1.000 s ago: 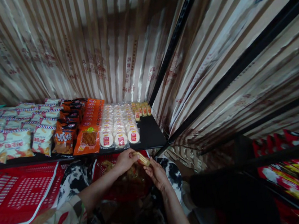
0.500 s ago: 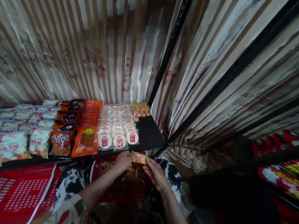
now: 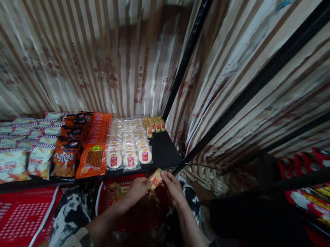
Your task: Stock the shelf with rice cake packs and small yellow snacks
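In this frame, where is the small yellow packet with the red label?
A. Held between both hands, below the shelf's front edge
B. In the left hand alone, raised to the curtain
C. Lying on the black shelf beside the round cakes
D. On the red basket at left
A: the left hand and right hand both pinch the packet just below the shelf.

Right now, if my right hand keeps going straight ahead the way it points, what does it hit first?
Probably the shelf's front edge, just beyond the right hand and its small yellow packet; depth is unclear.
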Tool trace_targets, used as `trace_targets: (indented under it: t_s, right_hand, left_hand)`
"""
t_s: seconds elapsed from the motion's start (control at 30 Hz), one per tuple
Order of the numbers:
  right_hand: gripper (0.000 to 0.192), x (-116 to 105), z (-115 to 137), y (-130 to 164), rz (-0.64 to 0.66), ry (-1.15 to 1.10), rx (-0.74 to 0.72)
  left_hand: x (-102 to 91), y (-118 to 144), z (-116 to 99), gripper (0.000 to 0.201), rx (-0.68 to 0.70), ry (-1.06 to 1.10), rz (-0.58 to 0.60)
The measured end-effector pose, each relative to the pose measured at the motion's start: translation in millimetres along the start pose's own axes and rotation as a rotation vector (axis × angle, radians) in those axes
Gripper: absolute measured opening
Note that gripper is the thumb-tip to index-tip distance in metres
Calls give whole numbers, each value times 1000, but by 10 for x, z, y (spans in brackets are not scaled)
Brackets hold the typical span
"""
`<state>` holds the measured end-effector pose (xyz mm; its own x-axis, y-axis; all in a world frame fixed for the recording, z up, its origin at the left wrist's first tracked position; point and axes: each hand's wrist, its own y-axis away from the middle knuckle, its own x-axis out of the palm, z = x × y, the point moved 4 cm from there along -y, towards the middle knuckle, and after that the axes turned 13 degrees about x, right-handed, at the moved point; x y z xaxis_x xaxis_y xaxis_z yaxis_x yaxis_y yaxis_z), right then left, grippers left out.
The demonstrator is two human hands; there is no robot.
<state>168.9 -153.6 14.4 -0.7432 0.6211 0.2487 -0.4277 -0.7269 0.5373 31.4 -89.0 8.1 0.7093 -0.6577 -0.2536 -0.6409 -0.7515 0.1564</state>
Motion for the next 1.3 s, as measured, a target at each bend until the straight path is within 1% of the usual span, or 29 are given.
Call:
trace_targets:
  t_s: [0.07,0.1,0.17,0.23,0.33,0.4,0.5,0.63,0.8,0.97,1.13,1.3]
  right_hand:
    - [42,-2,92,-2,15,111,-46]
    - [42,0,142,-2,25,168,-66]
    - [41,8,240,0,51,254,-94]
    - [40,26,327,-2,82,294,-107]
    - [41,59,415,-24,116,280,-112]
    - [43,71,438,-62,110,260,-109]
    - [46,58,446,-145,55,244,-121]
    - [44,7,470,-258,-9,235,-183]
    - [43,-73,532,-342,-80,245,-225]
    - [38,-127,575,-388,-100,274,-276]
    - [37,-186,606,-474,-142,287,-303]
    - [34,-218,697,-579,-183,312,-318]
  left_hand:
    - [-30,-22,-79,17,90,-125,-25]
    - [-44,-30,-128,13,132,-193,-34]
    - [-56,-45,-218,11,186,-308,-33]
    - [-57,-61,-292,11,209,-364,-42]
    - [-36,-96,-371,16,210,-340,-53]
    - [-13,-131,-416,18,212,-310,-49]
    - [16,-213,-467,16,185,-301,-45]
    - [43,-362,-514,16,122,-290,-68]
    - [91,-538,-579,15,136,-323,-89]
    - [153,-675,-638,14,114,-321,-125]
    - [200,-798,-740,16,89,-345,-115]
    - [234,-937,-819,19,68,-419,-92]
